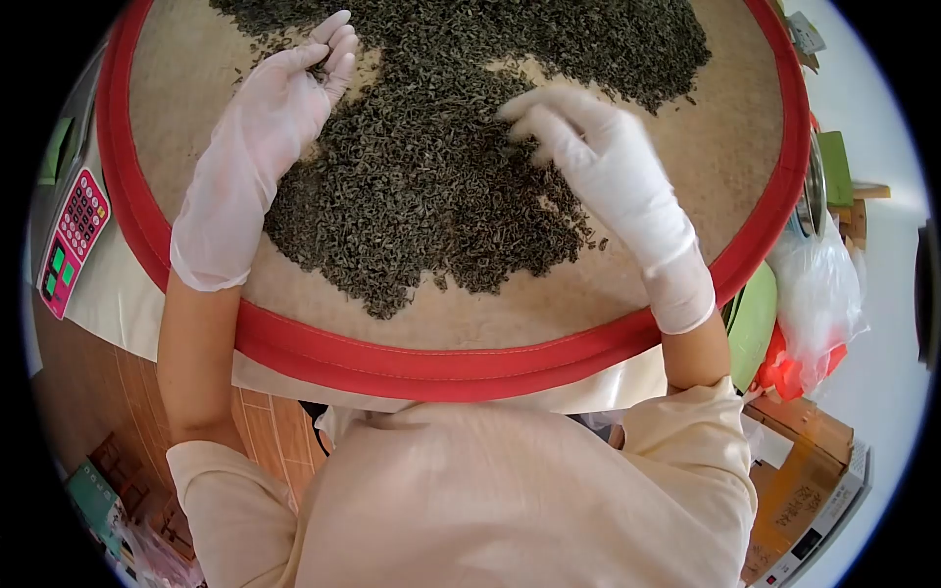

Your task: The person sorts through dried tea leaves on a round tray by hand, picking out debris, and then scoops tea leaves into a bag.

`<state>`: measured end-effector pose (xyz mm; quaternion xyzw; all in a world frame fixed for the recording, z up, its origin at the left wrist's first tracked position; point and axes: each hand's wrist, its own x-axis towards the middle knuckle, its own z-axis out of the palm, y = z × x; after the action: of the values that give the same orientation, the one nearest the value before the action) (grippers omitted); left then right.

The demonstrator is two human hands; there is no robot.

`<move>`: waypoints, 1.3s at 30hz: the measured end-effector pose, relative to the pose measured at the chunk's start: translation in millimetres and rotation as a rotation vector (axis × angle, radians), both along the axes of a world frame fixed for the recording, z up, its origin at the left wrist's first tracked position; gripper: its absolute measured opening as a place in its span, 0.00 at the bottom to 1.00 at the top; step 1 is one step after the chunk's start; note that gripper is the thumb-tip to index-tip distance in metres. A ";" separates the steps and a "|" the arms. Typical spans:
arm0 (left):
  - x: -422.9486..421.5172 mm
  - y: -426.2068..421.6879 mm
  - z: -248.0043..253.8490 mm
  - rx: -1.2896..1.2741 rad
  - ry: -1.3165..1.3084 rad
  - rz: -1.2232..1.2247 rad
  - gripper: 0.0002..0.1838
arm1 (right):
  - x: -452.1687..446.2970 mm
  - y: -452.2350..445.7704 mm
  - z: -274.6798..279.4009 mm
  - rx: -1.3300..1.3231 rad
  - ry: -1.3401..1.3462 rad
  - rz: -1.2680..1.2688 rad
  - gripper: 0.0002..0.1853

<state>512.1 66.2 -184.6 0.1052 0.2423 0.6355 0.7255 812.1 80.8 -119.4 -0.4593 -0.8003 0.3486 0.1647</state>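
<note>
Dark, curled dried leaves point(392, 196) lie in a broad heap on a round, pale tray point(441, 374) with a red cloth rim. My left hand point(284, 98), in a thin whitish glove, is raised at the heap's upper left, palm up, its fingers curled round a few dark leaf pieces. At the heap's right side, my right hand point(583, 137), gloved in white, hovers over the leaves with its fingers bent downward and apart. Its fingertips are slightly blurred, and nothing shows between them.
A pink scale keypad point(75, 230) stands left of the tray. To the right are a clear plastic bag point(818, 294), a green box point(834, 169) and red plastic. A cardboard box point(794, 480) sits lower right, and a wooden floor point(132, 392) shows lower left.
</note>
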 end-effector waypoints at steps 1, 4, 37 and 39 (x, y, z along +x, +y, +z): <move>5.3 -1.6 5.1 -0.033 0.068 0.051 0.21 | 1.0 3.7 -4.7 0.316 -0.090 -0.052 0.10; 2.2 -0.1 -0.3 -0.005 0.044 0.002 0.21 | 3.2 16.6 -11.6 0.517 -0.143 -0.082 0.12; -1.1 4.0 6.5 -0.021 0.043 0.115 0.18 | -39.3 -13.8 -62.2 0.705 -0.046 0.529 0.19; -3.7 2.9 5.2 -0.025 0.029 0.104 0.18 | -35.2 -3.4 -61.2 0.256 0.235 0.184 0.12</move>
<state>508.4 69.1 -179.4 0.0926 0.2658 0.6677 0.6892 776.9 77.4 -180.6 -0.3155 -0.8520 0.3086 0.2816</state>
